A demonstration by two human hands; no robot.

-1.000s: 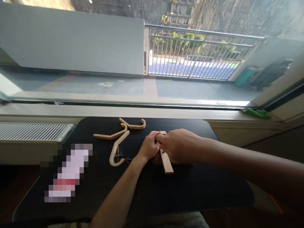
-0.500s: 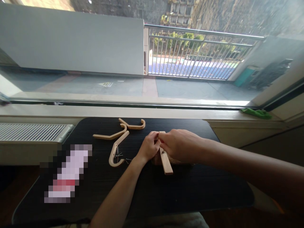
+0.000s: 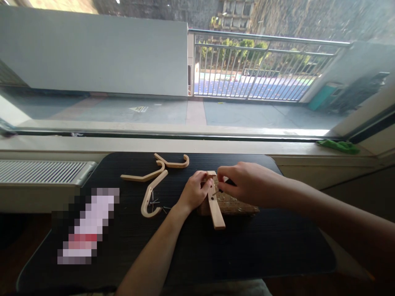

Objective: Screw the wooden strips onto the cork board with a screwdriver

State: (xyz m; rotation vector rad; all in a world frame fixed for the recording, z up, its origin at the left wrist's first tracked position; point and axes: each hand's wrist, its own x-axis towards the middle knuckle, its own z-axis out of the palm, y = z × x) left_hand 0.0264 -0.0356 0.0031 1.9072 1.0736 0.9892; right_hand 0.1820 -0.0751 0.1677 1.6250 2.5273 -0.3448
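My left hand (image 3: 194, 191) is closed around the far end of a straight wooden strip (image 3: 214, 205), which lies across a brown textured board (image 3: 234, 204) on the black table (image 3: 191, 246). Just right of the strip, my right hand (image 3: 247, 183) is pinched on a small dark tool whose thin tip points at the strip. Three curved wooden hooks (image 3: 152, 193) lie to the left of my hands. Several small screws (image 3: 156, 201) are scattered beside the nearest hook.
A blurred-out object (image 3: 88, 226) lies on the table's left side. A white radiator (image 3: 43, 170) stands at the left. The window sill (image 3: 185, 144) runs behind the table, with a green cloth (image 3: 338, 146) at its right end.
My right hand has lifted off the strip and drawn a little to the right, uncovering the brown board and showing the small tool. My left hand has stayed on the strip.
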